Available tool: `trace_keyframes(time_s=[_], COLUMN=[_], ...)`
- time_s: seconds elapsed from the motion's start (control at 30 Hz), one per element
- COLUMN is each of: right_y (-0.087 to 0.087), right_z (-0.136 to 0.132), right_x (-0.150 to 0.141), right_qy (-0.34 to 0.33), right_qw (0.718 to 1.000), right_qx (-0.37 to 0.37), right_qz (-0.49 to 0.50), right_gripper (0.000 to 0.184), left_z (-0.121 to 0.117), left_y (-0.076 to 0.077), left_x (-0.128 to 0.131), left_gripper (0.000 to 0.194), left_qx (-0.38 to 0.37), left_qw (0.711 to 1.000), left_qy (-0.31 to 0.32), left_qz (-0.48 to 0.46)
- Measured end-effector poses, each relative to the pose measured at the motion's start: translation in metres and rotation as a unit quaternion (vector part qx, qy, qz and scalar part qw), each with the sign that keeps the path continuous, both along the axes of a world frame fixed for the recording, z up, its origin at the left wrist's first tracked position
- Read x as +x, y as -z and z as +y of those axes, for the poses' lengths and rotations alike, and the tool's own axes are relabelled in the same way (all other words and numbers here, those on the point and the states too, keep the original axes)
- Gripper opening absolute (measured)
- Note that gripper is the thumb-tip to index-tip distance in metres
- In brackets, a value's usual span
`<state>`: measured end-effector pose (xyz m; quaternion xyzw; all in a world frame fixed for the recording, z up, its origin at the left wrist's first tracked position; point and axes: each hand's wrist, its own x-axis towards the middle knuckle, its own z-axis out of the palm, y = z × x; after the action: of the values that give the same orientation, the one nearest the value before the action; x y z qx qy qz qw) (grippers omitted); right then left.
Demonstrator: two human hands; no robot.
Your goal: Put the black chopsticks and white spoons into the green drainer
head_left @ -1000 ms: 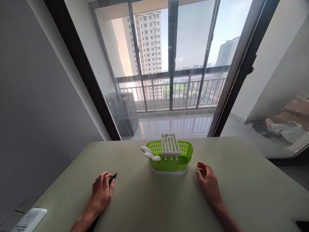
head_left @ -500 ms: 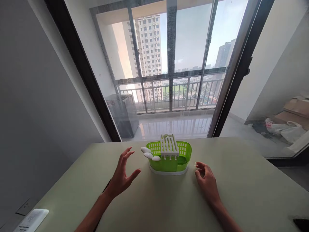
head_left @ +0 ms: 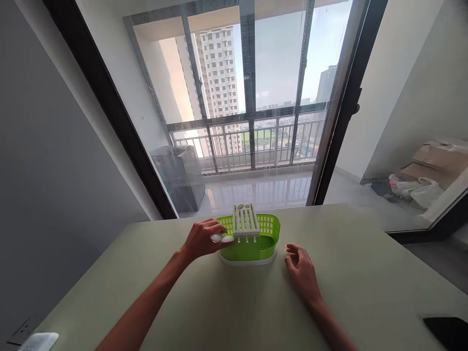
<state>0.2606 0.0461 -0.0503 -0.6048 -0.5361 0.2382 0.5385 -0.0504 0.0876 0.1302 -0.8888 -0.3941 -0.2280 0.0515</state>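
A green plastic basket (head_left: 243, 252) with slotted sides and a white base stands near the far side of the table. A white slotted rack (head_left: 246, 222) with small hooks sits across its middle. At the basket's left end, my left hand (head_left: 201, 239) is closed around the white spoons, with two rounded spoon bowls (head_left: 227, 239) showing beside the fingers. The rest of the spoons is hidden by the hand. To the right of the basket, my right hand (head_left: 302, 270) rests on the table, loosely curled, with a gap between thumb and fingers and nothing in it.
The pale table (head_left: 234, 307) reaches a glass sliding door at the back. A black object (head_left: 446, 331) lies at the right edge, and a white object (head_left: 40, 341) is at the lower left. Boxes and bags (head_left: 427, 180) are piled on the floor at right.
My left hand has moved right from beside the basket and closed on the spoons at its left end. The right hand keeps its place beside the basket. The camera view has shifted slightly right.
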Motion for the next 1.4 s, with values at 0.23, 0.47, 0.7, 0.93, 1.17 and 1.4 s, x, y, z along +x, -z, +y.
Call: trace_keyframes(time_s=[0.23, 0.47, 0.7, 0.93, 1.17, 1.4], right_y=[0.001, 0.0, 0.0, -0.002, -0.002, -0.001], right_z=[0.0, -0.001, -0.001, -0.002, -0.003, -0.003], right_x=[-0.001, 0.0, 0.001, 0.001, 0.002, 0.002], right_qy=[0.001, -0.003, -0.001, -0.004, -0.006, -0.004], right_qw=[1.0, 1.0, 1.0, 1.0, 1.0, 1.0], right_qx=[0.006, 0.004, -0.003, -0.011, -0.014, -0.006], right_qz=[-0.006, -0.006, -0.002, -0.004, -0.008, -0.006], right_gripper=[0.031, 0.031, 0.032, 0.032, 0.034, 0.031], left_z=[0.008, 0.01, 0.003, 0.01, 0.026, 0.035], left_y=[-0.004, 0.0, -0.022, -0.036, -0.04, -0.044], left_x=[0.0, 0.003, -0.003, -0.003, -0.001, -0.011], left_gripper=[0.022, 0.022, 0.029, 0.029, 0.038, 0.043], left_qx=[-0.058, -0.026, -0.003, -0.053, -0.083, -0.076], left_qw=[0.995, 0.988, 0.976, 0.867, 0.802, 0.771], left_qy=[0.084, 0.119, -0.017, -0.212, -0.237, -0.236], left_qz=[-0.008, -0.091, -0.217, -0.448, -0.542, -0.586])
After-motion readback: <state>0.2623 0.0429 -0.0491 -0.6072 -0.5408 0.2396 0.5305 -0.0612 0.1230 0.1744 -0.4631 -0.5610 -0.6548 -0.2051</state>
